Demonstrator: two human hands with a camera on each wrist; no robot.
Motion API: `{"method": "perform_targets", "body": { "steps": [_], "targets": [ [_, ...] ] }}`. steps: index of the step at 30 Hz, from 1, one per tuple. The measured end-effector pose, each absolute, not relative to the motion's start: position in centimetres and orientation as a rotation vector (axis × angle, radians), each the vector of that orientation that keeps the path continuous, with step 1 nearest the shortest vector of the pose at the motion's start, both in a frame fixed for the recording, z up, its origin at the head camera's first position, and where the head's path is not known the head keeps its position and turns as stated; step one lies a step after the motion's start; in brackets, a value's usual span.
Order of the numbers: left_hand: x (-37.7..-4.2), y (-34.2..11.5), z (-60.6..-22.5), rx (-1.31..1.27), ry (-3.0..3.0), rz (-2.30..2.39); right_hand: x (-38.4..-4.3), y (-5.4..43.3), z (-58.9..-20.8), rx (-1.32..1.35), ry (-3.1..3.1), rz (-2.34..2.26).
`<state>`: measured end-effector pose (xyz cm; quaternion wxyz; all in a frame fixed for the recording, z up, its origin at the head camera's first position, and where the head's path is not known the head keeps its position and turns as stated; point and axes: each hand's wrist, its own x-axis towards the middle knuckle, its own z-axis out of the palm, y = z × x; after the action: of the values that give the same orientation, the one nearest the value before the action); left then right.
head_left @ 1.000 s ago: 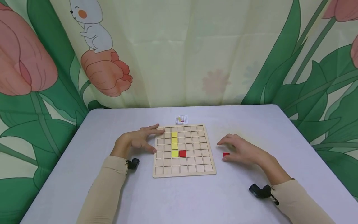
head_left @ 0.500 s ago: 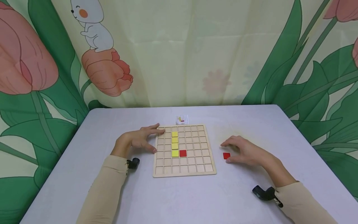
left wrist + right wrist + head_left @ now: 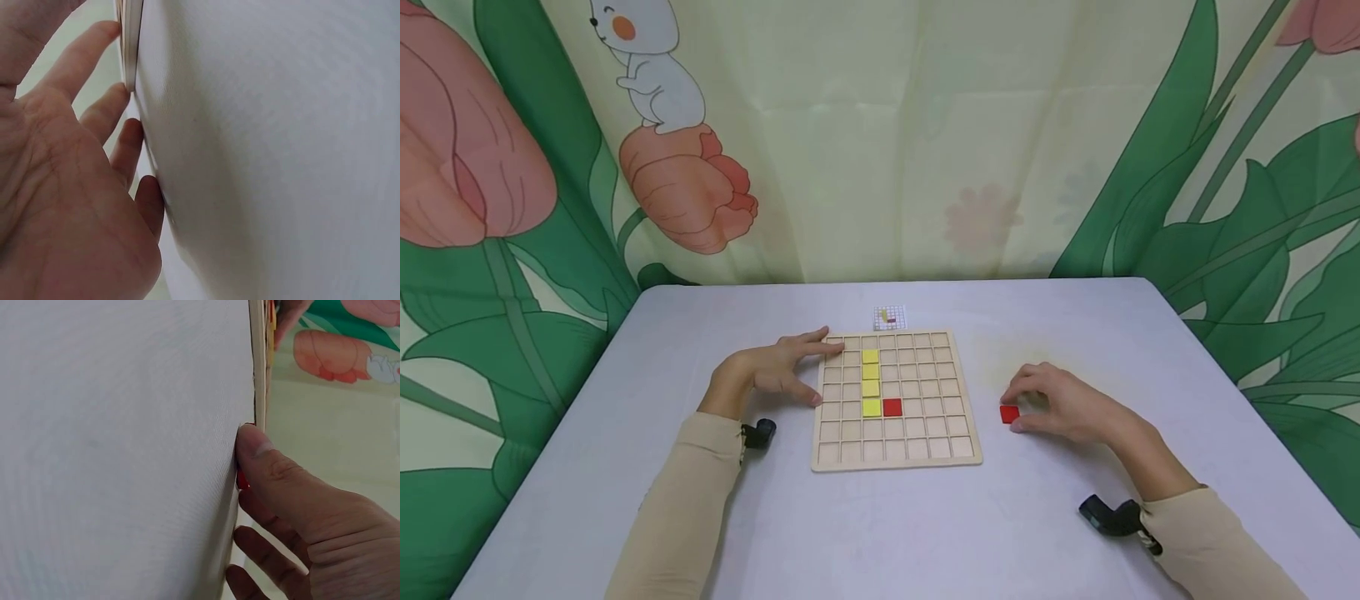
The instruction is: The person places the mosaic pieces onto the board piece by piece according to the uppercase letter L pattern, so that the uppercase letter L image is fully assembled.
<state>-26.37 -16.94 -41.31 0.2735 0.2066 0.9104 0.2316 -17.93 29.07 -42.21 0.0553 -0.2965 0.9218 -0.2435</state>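
Note:
A wooden grid board [image 3: 932,425] lies flat on the table, with several yellow square tiles [image 3: 870,388] in one column. One red tile [image 3: 892,407] sits right of the lowest yellow one. At the board's left side my left hand [image 3: 772,369] has its fingers spread, a fingertip on the upper left corner and the thumb at the left edge. Right of the board, my right hand [image 3: 1067,406] pinches a loose red tile [image 3: 1009,414] at the table surface between thumb and index finger. In the right wrist view the thumb hides most of that loose red tile [image 3: 242,479].
A small card [image 3: 890,317] printed with a coloured grid pattern lies just behind the board. The white-covered table [image 3: 895,533] ends at a printed curtain [image 3: 880,167]. Black cameras are strapped to both wrists.
My right hand has shifted slightly right, and its index finger and thumb have closed onto the loose red tile, which appears turned a little. The left hand keeps its place on the board.

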Motion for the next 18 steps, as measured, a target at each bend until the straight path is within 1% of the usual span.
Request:
{"method": "perform_targets", "body": {
  "steps": [18],
  "targets": [
    [-26.39,-16.99,-41.27,0.547,2.448,0.633,-17.83,28.73,-42.25,-0.897,2.815,-0.785]
  ]
}}
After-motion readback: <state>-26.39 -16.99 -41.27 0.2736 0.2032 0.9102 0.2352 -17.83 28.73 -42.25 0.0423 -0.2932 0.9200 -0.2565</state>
